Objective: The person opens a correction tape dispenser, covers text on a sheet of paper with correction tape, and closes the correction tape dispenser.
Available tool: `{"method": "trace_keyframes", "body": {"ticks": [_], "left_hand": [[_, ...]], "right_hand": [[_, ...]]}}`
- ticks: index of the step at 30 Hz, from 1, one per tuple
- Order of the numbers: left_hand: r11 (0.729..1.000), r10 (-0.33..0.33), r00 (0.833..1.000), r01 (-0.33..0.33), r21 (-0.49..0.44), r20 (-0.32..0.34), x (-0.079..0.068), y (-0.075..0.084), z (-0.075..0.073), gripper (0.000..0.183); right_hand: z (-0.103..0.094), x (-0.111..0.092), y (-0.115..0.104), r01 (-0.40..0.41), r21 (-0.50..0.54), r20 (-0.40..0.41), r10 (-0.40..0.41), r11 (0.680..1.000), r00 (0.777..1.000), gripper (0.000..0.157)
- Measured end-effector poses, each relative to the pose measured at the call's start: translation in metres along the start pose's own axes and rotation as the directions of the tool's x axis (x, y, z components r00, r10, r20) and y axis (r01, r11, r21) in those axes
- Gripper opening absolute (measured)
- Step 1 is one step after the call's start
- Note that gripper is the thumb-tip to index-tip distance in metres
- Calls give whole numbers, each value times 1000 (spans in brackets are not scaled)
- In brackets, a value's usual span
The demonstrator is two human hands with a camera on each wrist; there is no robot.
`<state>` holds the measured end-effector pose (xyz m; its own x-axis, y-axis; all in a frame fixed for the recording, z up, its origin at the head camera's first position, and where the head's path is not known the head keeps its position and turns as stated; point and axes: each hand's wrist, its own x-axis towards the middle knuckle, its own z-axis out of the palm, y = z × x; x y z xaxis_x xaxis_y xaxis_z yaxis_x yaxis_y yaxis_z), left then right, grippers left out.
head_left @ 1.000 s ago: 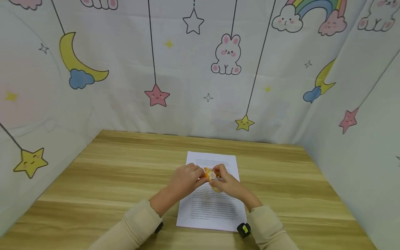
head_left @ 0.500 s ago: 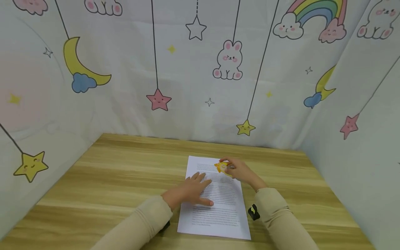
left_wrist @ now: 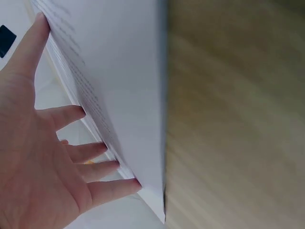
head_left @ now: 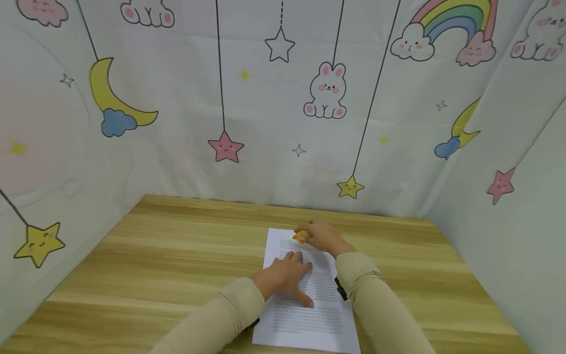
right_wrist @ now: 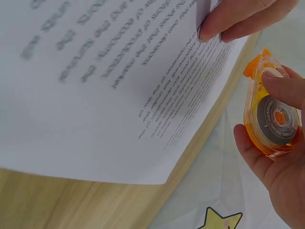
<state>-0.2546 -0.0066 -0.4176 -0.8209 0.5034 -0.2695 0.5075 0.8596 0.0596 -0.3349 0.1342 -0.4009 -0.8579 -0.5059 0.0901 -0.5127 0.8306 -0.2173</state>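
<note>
A printed sheet of paper (head_left: pixel 309 319) lies on the table. My left hand (head_left: pixel 289 275) rests on it with fingers spread; in the left wrist view the fingertips of this hand (left_wrist: pixel 47 162) touch the page. Near the top of the page, my right hand (head_left: pixel 325 237) holds an orange correction tape dispenser (head_left: pixel 300 237). The right wrist view shows the clear-cased correction tape (right_wrist: pixel 279 121), with its grey wheel and orange tip, between thumb and fingers. In that view its tip stands apart from the paper (right_wrist: pixel 119 129).
The wood-grain table (head_left: pixel 185 246) reaches back to a white curtain (head_left: pixel 265 177) printed with stars, moons and rabbits. More curtain stands at both sides. A black wrist strap piece (head_left: pixel 341 289) shows under the right sleeve.
Both hands were at the correction tape together. The left has let go and spread flat on the page. The right has carried the tape toward the top of the sheet.
</note>
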Motion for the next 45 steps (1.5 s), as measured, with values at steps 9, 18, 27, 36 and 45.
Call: {"method": "trace_keyframes", "body": {"ticks": [9, 18, 27, 36, 45], "left_hand": [[999, -44, 999, 44, 5, 6, -1, 7, 5, 103], [997, -42, 999, 42, 61, -15, -2, 9, 0, 103], [995, -64, 998, 64, 76, -4, -1, 9, 1, 103], [997, -67, 998, 67, 46, -6, 2, 5, -2, 103], [997, -50, 998, 52, 59, -28, 0, 4, -3, 103]], "right_hand": [[13, 16, -10, 84, -103, 26, -82, 991, 996, 32], [15, 21, -10, 103, -83, 5, -103, 991, 995, 31], [17, 26, -17, 114, -105, 27, -112, 988, 993, 30], [20, 32, -17, 148, -183, 29, -145, 972, 989, 25], [21, 31, -17, 192, -248, 31, -191, 949, 981, 19]]}}
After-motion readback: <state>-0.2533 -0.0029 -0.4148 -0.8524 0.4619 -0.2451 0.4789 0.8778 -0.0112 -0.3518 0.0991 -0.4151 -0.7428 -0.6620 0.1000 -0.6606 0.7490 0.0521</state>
